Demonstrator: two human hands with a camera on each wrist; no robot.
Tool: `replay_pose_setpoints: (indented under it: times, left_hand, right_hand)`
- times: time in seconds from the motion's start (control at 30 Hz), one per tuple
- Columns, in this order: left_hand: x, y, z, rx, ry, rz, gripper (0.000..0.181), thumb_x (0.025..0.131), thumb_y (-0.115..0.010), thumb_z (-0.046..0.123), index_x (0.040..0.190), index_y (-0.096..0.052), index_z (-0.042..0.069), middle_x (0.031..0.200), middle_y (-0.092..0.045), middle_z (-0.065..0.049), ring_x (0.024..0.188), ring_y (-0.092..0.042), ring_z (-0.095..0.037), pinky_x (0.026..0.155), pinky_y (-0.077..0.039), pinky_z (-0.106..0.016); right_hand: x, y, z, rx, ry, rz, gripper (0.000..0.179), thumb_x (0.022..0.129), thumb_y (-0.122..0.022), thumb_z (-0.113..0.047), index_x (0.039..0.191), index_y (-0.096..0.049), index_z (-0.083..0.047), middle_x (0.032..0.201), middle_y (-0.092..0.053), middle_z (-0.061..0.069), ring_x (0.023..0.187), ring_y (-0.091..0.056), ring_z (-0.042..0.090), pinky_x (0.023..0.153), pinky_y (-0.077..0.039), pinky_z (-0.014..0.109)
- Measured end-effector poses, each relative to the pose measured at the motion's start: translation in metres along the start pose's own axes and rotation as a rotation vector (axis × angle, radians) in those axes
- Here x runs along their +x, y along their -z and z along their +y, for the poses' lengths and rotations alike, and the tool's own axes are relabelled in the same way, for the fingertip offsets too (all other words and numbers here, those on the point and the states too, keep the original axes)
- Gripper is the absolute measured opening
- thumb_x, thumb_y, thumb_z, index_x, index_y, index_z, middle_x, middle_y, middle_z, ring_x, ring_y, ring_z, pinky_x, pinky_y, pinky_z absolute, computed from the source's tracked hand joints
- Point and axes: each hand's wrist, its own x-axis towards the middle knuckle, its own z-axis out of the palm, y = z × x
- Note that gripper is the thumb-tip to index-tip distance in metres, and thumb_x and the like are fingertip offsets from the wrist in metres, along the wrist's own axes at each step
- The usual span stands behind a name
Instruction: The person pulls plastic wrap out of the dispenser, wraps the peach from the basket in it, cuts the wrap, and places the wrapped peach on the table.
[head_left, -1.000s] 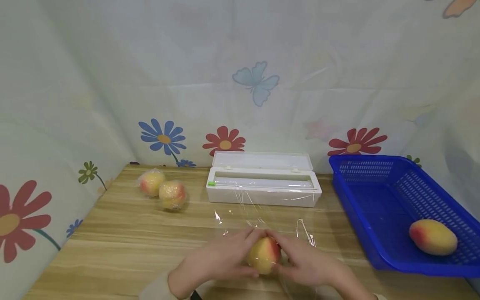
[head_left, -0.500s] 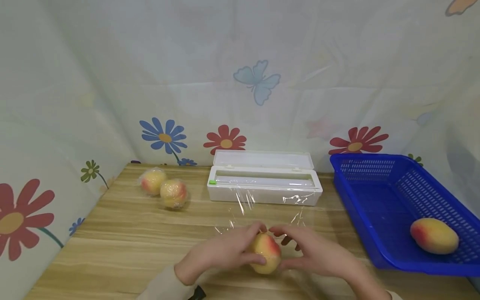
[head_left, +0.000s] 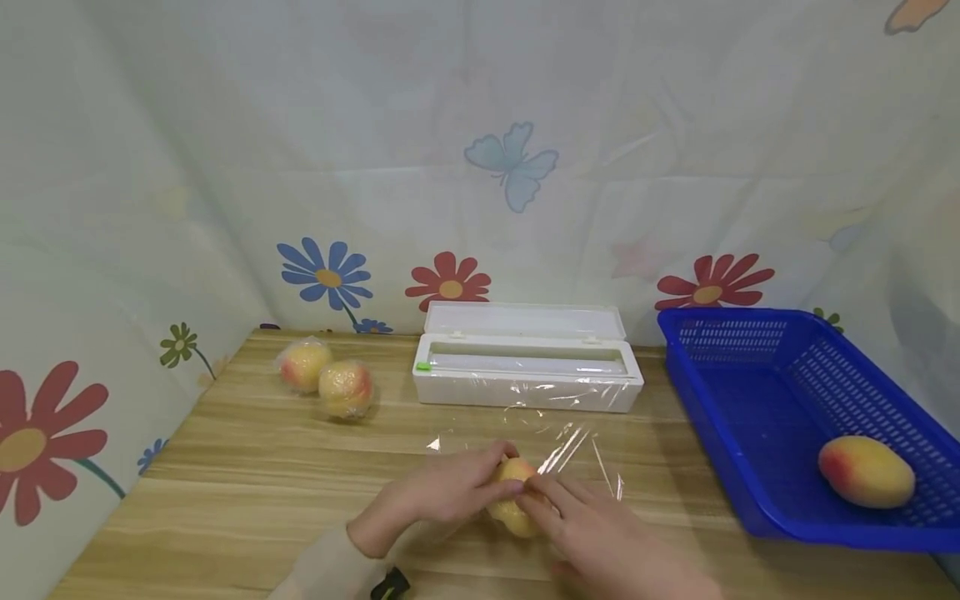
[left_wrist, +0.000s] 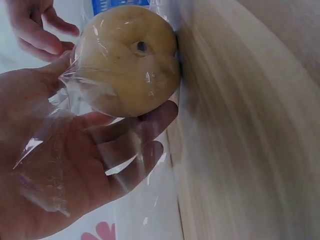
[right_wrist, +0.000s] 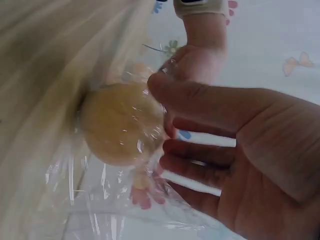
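A yellow-and-red peach (head_left: 514, 518), partly covered in clear plastic wrap, rests on the wooden table. My left hand (head_left: 448, 490) holds it from the left, fingers behind and thumb across the near side. In the left wrist view, loose wrap (left_wrist: 45, 165) drapes over the left palm and fingers. My right hand (head_left: 592, 525) is at the peach's right, with its fingertips touching the wrap by the left thumb. In the right wrist view its thumb and fingers are apart beside the fruit. Film stretches back toward the white wrap dispenser (head_left: 525, 395), whose lid stands up.
Two wrapped peaches (head_left: 347, 390) sit together at the back left. A blue plastic basket (head_left: 720, 467) stands on the right, with a mango-shaped fruit (head_left: 866, 472) inside. A flowered cloth (head_left: 360, 125) hangs behind the table.
My right hand left the peach's side, then came back over its top and met the left thumb. The left thumb shifted up the fruit, and the peach moved slightly left and tilted.
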Motion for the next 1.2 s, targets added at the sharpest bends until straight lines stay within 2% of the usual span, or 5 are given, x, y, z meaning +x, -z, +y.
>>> replay_pose_setpoints:
  times: [0.37,0.57,0.7,0.93,1.2]
  left_hand:
    - [0.007,-0.002,-0.008,-0.106,0.073,0.056,0.042,0.109,-0.044,0.046,0.124,-0.057,0.008,0.088,-0.062,0.007,0.078,-0.06,-0.008,0.07,-0.052,-0.027]
    - [0.011,-0.005,-0.007,-0.028,0.085,0.137,0.045,0.109,-0.046,0.045,0.121,-0.067,0.007,0.1,-0.065,0.0,0.09,-0.062,-0.012,0.079,-0.053,-0.033]
    - [0.015,-0.006,-0.008,0.033,0.068,0.193,0.041,0.11,-0.046,0.038,0.119,-0.07,0.006,0.106,-0.069,-0.003,0.096,-0.064,-0.015,0.085,-0.053,-0.035]
    - [0.016,-0.002,-0.013,-0.075,0.093,0.228,0.03,0.108,-0.051,0.039,0.113,-0.064,0.012,0.096,-0.071,0.0,0.083,-0.064,-0.009,0.073,-0.054,-0.028]
    - [0.014,0.006,-0.014,-0.047,0.055,0.239,0.021,0.107,-0.055,0.025,0.112,-0.069,0.009,0.098,-0.071,0.0,0.088,-0.065,-0.011,0.078,-0.055,-0.03]
  right_hand:
    - [0.006,-0.024,-0.004,-0.082,-0.108,0.073,0.084,0.079,-0.08,-0.011,0.153,-0.041,-0.001,0.146,-0.05,0.019,0.132,-0.051,0.036,0.105,-0.046,0.051]
    - [0.02,-0.032,0.002,-0.096,-0.123,0.18,0.082,0.065,-0.081,-0.005,0.14,-0.048,-0.002,0.132,-0.054,0.013,0.119,-0.057,0.032,0.097,-0.052,0.046]
    - [0.026,-0.034,0.006,-0.084,-0.148,0.175,0.089,0.062,-0.09,-0.009,0.139,-0.048,0.0,0.131,-0.056,0.013,0.119,-0.057,0.032,0.096,-0.052,0.047]
    - [0.032,-0.039,0.013,-0.062,-0.193,0.153,0.094,0.061,-0.096,-0.016,0.141,-0.049,0.0,0.132,-0.055,0.013,0.121,-0.055,0.033,0.099,-0.051,0.047]
    - [0.038,-0.047,0.021,-0.056,-0.184,0.201,0.091,0.057,-0.097,-0.015,0.134,-0.05,0.0,0.129,-0.053,0.014,0.118,-0.055,0.032,0.098,-0.051,0.046]
